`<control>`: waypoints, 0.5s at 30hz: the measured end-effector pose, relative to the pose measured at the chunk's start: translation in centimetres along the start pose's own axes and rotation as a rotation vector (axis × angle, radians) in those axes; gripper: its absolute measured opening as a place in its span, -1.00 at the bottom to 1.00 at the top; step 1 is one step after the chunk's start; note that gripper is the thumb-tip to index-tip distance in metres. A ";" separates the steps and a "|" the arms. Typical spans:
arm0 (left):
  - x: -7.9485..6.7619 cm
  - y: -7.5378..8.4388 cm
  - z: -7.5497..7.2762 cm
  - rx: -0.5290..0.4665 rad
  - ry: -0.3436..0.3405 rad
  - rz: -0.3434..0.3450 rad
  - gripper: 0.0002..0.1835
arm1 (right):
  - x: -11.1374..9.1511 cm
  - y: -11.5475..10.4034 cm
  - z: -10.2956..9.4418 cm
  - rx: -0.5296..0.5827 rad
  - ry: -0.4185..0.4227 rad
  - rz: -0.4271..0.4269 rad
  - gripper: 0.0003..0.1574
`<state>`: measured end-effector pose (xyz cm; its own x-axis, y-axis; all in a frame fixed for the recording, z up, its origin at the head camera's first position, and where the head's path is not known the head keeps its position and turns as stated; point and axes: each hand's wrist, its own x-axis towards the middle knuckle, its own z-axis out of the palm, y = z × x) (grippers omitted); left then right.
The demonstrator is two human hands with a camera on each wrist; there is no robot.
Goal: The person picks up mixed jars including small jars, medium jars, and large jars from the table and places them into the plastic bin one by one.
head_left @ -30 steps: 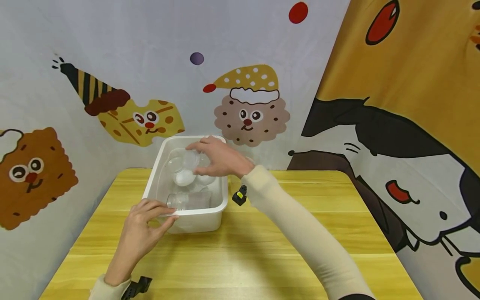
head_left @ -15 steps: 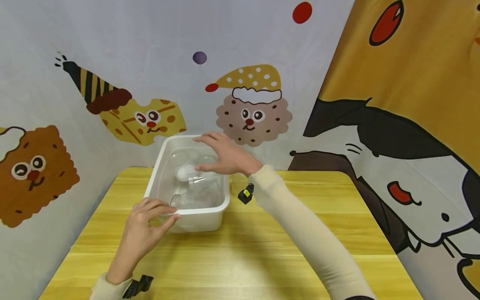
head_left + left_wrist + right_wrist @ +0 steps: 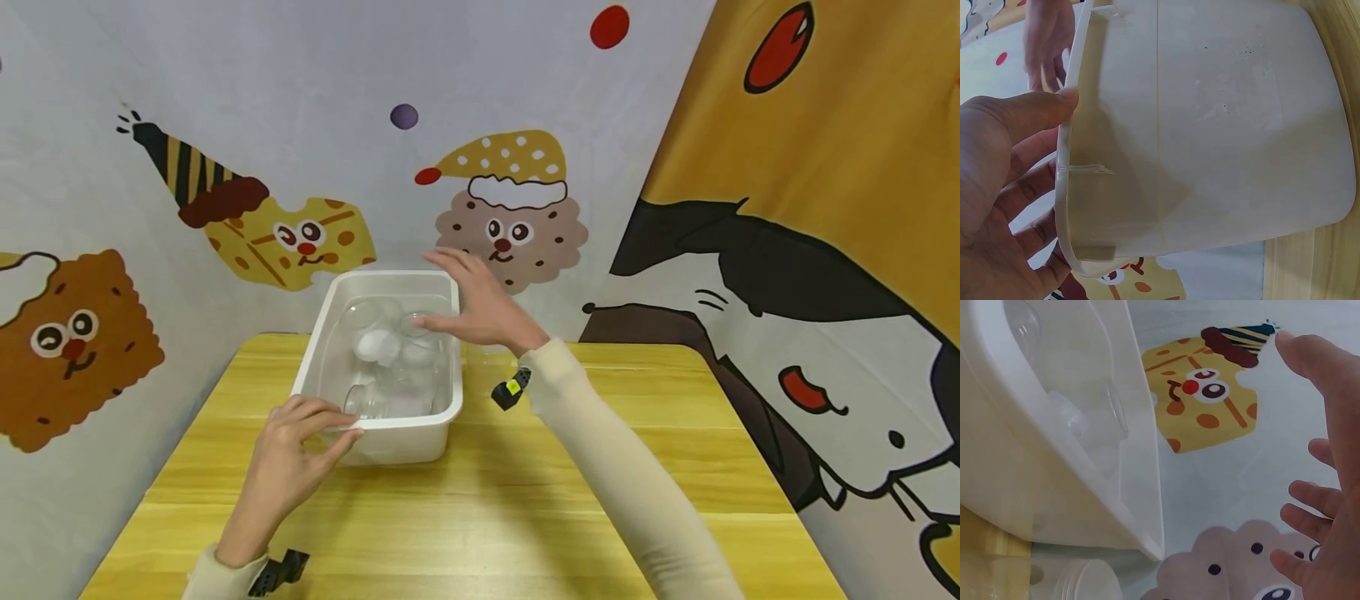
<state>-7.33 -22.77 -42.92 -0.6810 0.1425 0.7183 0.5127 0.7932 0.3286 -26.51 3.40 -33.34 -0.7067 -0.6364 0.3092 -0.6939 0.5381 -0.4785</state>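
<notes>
A deep white plastic bin (image 3: pixel 397 447) stands on the table. My left hand (image 3: pixel 288 450) grips its near left corner; in the left wrist view the thumb (image 3: pixel 1041 112) presses the outside of the rim and the fingers reach over to the inner side. Inside the bin lie several clear jars (image 3: pixel 367 402), some on their sides, among them one with a rounded white part (image 3: pixel 375 345). Over the bin's right rim hovers my right hand (image 3: pixel 487 304), holding nothing, thumb and fingers spread wide. In the right wrist view it (image 3: pixel 1335 469) is apart from the bin.
Just outside the bin's right wall is another clear jar with a pale lid (image 3: pixel 1097 581), partly behind the right forearm in the head view. The yellow wood-grain table (image 3: pixel 600 433) meets a cartoon-printed cloth backdrop (image 3: pixel 300 150) at its far edge.
My right hand has let go of a clear jar, which dropped among the others in the bin, and moved right toward the rim. The left hand keeps its grip on the bin.
</notes>
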 end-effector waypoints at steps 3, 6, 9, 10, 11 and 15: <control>0.0 0.0 0.0 0.010 -0.003 -0.006 -0.73 | -0.4 0.5 -0.2 0.009 0.011 0.028 0.18; 0.0 0.0 0.0 0.011 -0.006 -0.012 -0.74 | -0.9 1.0 -0.3 0.046 0.022 0.060 0.20; -0.1 0.0 0.0 0.010 -0.006 -0.015 -0.74 | -1.3 1.5 -0.4 0.081 0.037 0.078 0.19; -0.1 0.0 0.0 0.010 -0.006 -0.015 -0.74 | -1.5 1.7 -0.4 0.092 0.043 0.085 0.18; -0.1 0.0 0.0 0.010 -0.005 -0.014 -0.74 | -1.6 1.9 -0.4 0.103 0.049 0.091 0.17; 0.0 0.0 0.0 0.008 0.000 -0.007 -0.74 | -2.3 2.8 -0.3 0.144 0.061 0.147 0.17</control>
<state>-7.29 -22.74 -42.95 -0.6842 0.1372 0.7163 0.5039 0.7990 0.3282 -26.89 6.54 -35.16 -0.8092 -0.5194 0.2746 -0.5586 0.5355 -0.6335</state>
